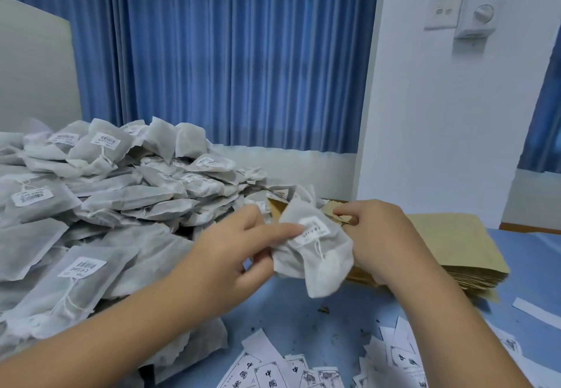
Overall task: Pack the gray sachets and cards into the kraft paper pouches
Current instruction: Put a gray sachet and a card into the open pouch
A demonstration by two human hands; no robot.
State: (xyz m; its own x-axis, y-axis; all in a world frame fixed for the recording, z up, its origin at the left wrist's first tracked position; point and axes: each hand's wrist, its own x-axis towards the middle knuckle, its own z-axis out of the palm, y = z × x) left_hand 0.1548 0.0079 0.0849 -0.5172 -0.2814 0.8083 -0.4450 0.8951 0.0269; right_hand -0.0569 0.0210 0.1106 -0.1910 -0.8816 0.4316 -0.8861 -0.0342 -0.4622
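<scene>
My left hand (239,251) pinches a gray sachet (315,254) with a white label and a string, held above the blue table. My right hand (376,235) pinches the open top edge of a kraft paper pouch (337,210) lying on the pouch stack (455,245). The sachet's upper end sits at the pouch mouth, between both hands. A large heap of gray sachets (106,205) fills the left side. White printed cards (273,372) lie scattered along the near edge.
The blue table surface (303,314) shows between the heap and the cards, with small crumbs on it. A blue curtain (227,53) hangs behind, and a white wall (440,114) with a socket stands at the right. A white paper strip (537,311) lies at the right.
</scene>
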